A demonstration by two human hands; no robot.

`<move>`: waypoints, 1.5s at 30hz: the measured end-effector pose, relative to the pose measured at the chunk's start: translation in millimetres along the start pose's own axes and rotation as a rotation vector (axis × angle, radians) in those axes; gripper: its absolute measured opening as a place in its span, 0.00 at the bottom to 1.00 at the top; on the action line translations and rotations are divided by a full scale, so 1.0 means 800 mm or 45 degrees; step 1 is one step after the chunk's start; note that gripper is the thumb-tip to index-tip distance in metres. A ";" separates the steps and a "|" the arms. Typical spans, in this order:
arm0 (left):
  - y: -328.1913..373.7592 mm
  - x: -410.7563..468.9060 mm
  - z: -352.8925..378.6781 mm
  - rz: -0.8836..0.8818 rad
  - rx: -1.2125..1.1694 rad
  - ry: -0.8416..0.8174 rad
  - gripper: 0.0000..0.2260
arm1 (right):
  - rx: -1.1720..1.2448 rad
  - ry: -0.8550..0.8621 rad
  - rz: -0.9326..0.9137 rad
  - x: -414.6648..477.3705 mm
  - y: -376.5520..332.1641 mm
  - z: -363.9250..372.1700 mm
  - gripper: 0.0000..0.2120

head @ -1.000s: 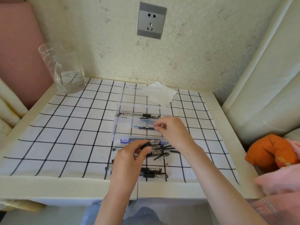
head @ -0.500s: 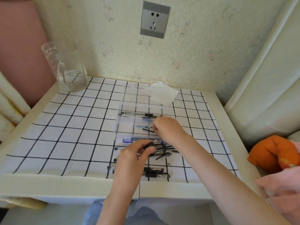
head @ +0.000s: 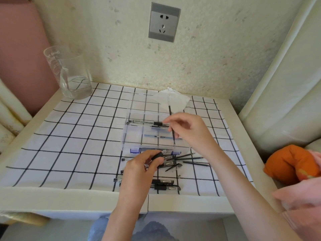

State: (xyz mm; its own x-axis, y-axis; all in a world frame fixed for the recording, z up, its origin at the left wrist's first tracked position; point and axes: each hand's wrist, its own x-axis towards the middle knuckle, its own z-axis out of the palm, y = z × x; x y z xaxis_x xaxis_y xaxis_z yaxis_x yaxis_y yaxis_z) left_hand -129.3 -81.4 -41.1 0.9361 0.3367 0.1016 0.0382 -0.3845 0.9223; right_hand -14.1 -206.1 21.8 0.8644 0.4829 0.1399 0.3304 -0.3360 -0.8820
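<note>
- Head view: the right hand (head: 189, 131) pinches a thin black refill (head: 171, 119) between thumb and fingertips, nearly upright, tip down.
- The left hand (head: 140, 171), nearer the person, curls round a pen barrel (head: 157, 156) with a black grip.
- A clear box (head: 139, 134) lies beneath the right hand.
- Loose refills (head: 187, 158) lie between the hands.
- Assembled pens (head: 165, 185) lie just right of the left wrist.
</note>
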 end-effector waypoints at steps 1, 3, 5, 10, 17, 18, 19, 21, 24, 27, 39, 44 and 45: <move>0.000 0.000 0.000 0.001 -0.001 0.001 0.08 | 0.184 0.001 0.036 -0.007 0.000 -0.001 0.13; 0.001 0.000 0.001 0.002 -0.004 0.003 0.08 | 0.537 -0.068 0.109 -0.020 0.005 0.000 0.15; 0.002 0.000 0.001 0.005 -0.010 0.003 0.07 | 0.713 -0.155 0.152 -0.031 0.014 0.003 0.16; 0.003 0.000 0.000 0.017 -0.020 0.030 0.08 | 0.987 -0.244 0.197 -0.047 0.026 0.012 0.15; 0.006 -0.001 -0.002 0.026 -0.015 0.029 0.07 | 0.910 0.059 0.260 -0.058 0.026 0.023 0.08; 0.005 0.000 -0.001 0.015 -0.012 0.030 0.07 | 0.887 0.133 0.261 -0.059 0.027 0.025 0.08; 0.004 0.000 -0.001 0.006 -0.010 0.030 0.07 | 0.858 0.205 0.261 -0.059 0.027 0.026 0.09; 0.003 0.000 0.000 0.000 -0.003 0.027 0.08 | 0.810 0.312 0.252 -0.059 0.028 0.029 0.11; 0.005 0.000 0.000 -0.007 -0.019 0.028 0.08 | 0.806 0.381 0.222 -0.058 0.023 0.031 0.15; 0.006 -0.001 -0.001 -0.005 -0.012 0.025 0.08 | 0.839 0.403 0.208 -0.057 0.020 0.033 0.16; 0.006 0.000 -0.002 -0.019 -0.025 0.028 0.07 | 0.831 0.420 0.247 -0.056 0.021 0.035 0.16; 0.004 0.000 -0.002 -0.021 -0.022 0.017 0.07 | 0.777 0.413 0.275 -0.053 0.023 0.033 0.15; 0.004 0.000 -0.002 -0.018 -0.016 0.018 0.07 | 0.744 0.415 0.277 -0.053 0.023 0.032 0.15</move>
State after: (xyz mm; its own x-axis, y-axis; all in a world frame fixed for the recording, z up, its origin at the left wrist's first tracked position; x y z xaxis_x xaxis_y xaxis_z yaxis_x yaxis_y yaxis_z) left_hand -130.0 -81.4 -37.4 0.9306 0.3539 0.0935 0.0471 -0.3691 0.9282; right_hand -54.2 -212.2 -11.8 0.9875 0.1561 -0.0202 -0.0418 0.1363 -0.9898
